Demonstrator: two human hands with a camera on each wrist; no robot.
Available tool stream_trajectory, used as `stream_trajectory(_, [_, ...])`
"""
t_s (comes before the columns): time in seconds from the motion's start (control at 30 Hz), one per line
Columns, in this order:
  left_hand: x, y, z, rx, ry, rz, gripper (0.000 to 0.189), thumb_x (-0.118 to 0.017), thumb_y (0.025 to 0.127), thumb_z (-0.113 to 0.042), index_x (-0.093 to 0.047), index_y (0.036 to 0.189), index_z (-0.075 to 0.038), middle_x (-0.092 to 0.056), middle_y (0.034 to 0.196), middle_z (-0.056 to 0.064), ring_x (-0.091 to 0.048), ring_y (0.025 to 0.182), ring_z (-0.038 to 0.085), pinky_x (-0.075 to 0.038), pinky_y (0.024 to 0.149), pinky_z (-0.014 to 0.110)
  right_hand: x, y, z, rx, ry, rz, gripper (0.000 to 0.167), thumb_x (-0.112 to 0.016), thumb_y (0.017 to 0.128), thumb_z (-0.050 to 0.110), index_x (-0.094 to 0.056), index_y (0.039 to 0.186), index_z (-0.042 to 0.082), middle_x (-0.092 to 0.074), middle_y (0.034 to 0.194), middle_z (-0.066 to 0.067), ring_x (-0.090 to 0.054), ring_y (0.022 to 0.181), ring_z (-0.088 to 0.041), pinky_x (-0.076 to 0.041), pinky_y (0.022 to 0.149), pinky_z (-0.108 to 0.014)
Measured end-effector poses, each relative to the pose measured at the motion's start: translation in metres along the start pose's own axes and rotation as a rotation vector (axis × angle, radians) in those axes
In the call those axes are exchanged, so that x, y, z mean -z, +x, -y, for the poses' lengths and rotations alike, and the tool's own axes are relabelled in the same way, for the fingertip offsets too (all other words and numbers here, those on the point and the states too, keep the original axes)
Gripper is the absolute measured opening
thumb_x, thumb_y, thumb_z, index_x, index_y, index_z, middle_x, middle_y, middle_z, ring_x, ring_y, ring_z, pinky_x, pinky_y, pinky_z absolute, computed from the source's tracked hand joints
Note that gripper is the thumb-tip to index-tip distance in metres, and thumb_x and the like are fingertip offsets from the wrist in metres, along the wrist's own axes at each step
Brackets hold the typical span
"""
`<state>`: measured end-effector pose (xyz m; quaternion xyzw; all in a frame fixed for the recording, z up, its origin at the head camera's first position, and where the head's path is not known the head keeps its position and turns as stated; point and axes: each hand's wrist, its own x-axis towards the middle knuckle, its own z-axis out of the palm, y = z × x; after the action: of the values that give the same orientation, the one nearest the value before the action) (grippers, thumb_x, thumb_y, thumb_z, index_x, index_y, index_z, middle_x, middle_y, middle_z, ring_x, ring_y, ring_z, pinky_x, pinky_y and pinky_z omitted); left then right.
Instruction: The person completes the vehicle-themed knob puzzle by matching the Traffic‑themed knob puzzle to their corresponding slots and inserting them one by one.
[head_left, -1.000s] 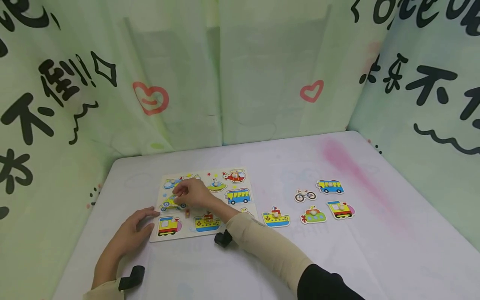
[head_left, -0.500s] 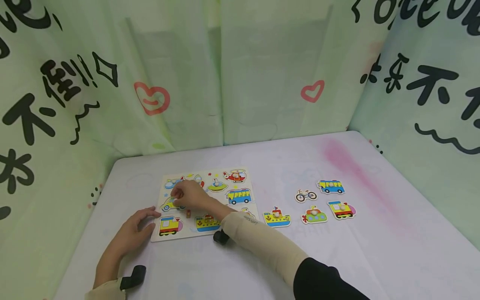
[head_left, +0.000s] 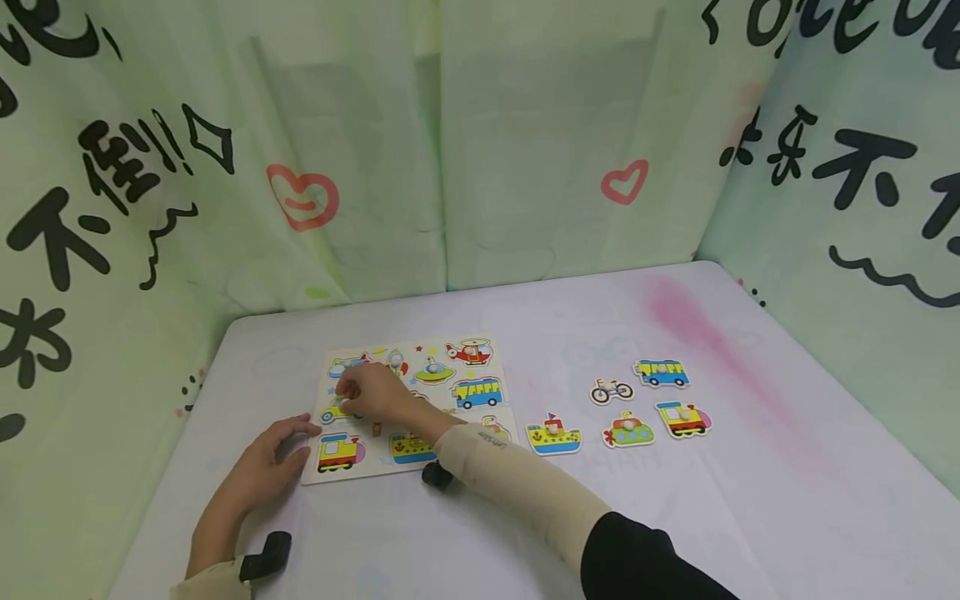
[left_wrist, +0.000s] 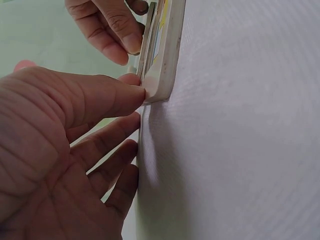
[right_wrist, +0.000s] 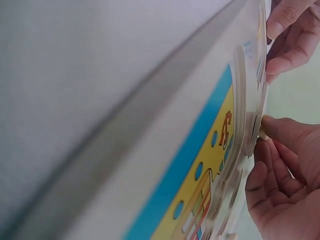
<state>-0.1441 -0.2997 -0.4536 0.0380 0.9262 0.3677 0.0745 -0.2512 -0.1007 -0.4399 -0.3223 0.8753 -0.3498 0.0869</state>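
A wooden puzzle board with printed vehicles lies on the table. My right hand is over its left half, thumb and forefinger pinching the small knob of a yellow-green car puzzle piece, partly covered by the hand. In the right wrist view, the right hand pinches this knob close to the board's surface; whether the piece sits flush I cannot tell. My left hand rests at the board's left edge. The left wrist view shows the left thumb touching the board's corner, other fingers loosely spread.
To the right of the board lie loose puzzle pieces: a ship, a bicycle, a bus, a submarine and a train. Helicopter and flying saucer pieces are on the board. Curtains surround the table.
My right hand has shifted slightly left over the car, uncovering more of the rocket behind it. The left hand stays at the board's edge, and the loose pieces have not moved.
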Motion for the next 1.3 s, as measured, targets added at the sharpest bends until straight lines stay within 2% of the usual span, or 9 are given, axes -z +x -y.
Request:
stream_trajectory(0.33, [0.0,0.0,0.002,-0.002,-0.007,0.003,0.032,-0.062,0.098,-0.007,-0.062,0.13,-0.006,-0.04,0.156,0.028,-0.028,0.147,0.052,-0.024,0.118,0.07,0.0,-0.001,0.002,-0.02,-0.029,-0.007,0.016,-0.076,0.092,0.013,-0.073,0.107,0.008,-0.074,0.098,0.0,-0.061,0.084,-0.004,-0.049,0.079,-0.012])
stream_trajectory(0.47, [-0.001,0.0,0.002,-0.022,-0.008,-0.004,0.031,-0.062,0.097,-0.006,-0.063,0.129,-0.005,-0.042,0.155,0.029,-0.03,0.146,0.053,-0.025,0.117,0.071,0.003,-0.006,0.003,-0.035,0.016,-0.028,0.018,-0.077,0.092,0.016,-0.074,0.108,0.007,-0.074,0.098,0.001,-0.062,0.085,-0.004,-0.05,0.078,-0.012])
stream_trajectory(0.67, [0.0,-0.001,0.001,-0.039,0.009,-0.014,0.031,-0.062,0.097,-0.004,-0.063,0.128,-0.005,-0.044,0.153,0.029,-0.032,0.145,0.053,-0.026,0.117,0.07,0.012,-0.02,0.004,-0.001,0.127,-0.065,0.023,-0.077,0.092,0.018,-0.074,0.111,0.006,-0.075,0.1,0.001,-0.066,0.087,-0.003,-0.051,0.078,-0.012])
stream_trajectory(0.97, [0.002,0.0,0.0,0.013,0.019,0.005,0.033,-0.061,0.098,-0.009,-0.061,0.131,-0.006,-0.04,0.157,0.028,-0.028,0.147,0.053,-0.024,0.117,0.071,0.023,-0.043,0.006,0.058,0.247,-0.082,0.025,-0.077,0.092,0.016,-0.074,0.111,0.002,-0.074,0.099,-0.002,-0.063,0.084,-0.001,-0.053,0.076,-0.013])
stream_trajectory(1.17, [0.001,0.0,0.0,-0.003,0.006,-0.006,0.032,-0.061,0.098,-0.007,-0.061,0.13,-0.005,-0.041,0.156,0.028,-0.029,0.146,0.053,-0.025,0.117,0.071,0.03,-0.057,0.005,0.052,0.268,-0.088,0.024,-0.077,0.092,0.016,-0.074,0.111,0.003,-0.073,0.098,-0.001,-0.064,0.084,-0.001,-0.054,0.079,-0.015])
stream_trajectory(1.3, [0.001,-0.001,-0.001,-0.001,0.007,-0.011,0.032,-0.061,0.098,-0.007,-0.062,0.13,-0.005,-0.041,0.156,0.027,-0.029,0.146,0.052,-0.025,0.117,0.07,0.035,-0.063,0.001,0.046,0.241,-0.103,0.024,-0.077,0.092,0.016,-0.074,0.113,0.003,-0.073,0.099,-0.002,-0.065,0.086,-0.004,-0.053,0.077,-0.016])
